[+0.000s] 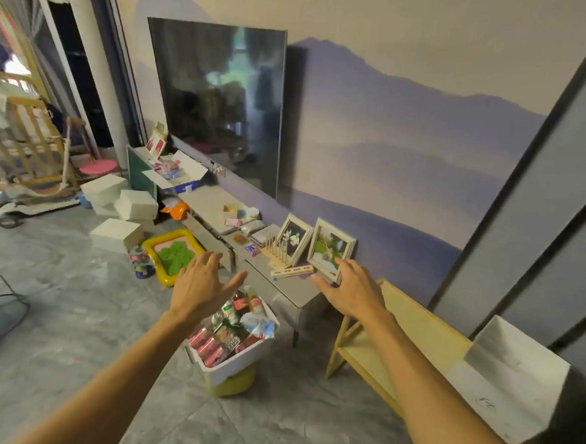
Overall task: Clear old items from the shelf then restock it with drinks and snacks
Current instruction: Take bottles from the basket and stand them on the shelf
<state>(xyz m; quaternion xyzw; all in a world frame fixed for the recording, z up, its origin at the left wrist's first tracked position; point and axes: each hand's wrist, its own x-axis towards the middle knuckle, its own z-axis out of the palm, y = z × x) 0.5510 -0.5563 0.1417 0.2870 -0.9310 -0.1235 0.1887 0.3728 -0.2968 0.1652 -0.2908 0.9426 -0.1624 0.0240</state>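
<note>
Clearing step: right hand (352, 290), grip spread, touches the nearest picture frame (331, 253) on the grey surface (291, 290); left hand (200, 284) spread, empty; drinks bin (238, 359) at six o'clock; next, likely clamp and lift the frame.

Two bare forearms, left hand (202, 286) and right hand (353, 289) ungloved, ringless.
</note>
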